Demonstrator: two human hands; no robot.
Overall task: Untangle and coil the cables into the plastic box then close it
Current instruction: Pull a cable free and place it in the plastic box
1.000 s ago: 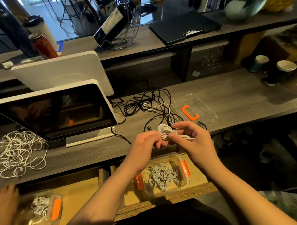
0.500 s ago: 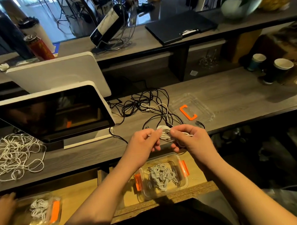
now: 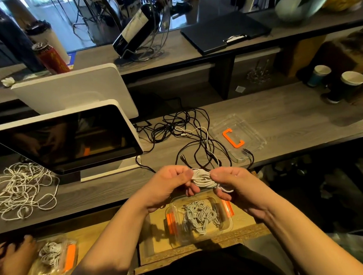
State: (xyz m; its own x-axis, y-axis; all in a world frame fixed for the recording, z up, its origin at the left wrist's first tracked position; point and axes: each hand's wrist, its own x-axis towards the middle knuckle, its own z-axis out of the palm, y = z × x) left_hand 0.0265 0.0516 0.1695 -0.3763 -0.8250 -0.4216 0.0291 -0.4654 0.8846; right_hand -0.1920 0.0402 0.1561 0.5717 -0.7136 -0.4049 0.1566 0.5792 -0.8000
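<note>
While a loose white cable heap (image 3: 22, 188) lies by the tabletop's (image 3: 288, 111) left edge, the left hand (image 3: 168, 187) and right hand (image 3: 233, 182) meet over its near edge, each pinching an end of one white cable coil (image 3: 202, 177). Below them sits an open plastic box (image 3: 200, 219) holding coiled cables. Black cables (image 3: 186, 133) sprawl behind; the clear lid (image 3: 238, 135) lies right.

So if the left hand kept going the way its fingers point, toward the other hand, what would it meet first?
The left hand would first meet the white cable coil that it already pinches, then probably the right hand gripping the coil's other end.
</note>
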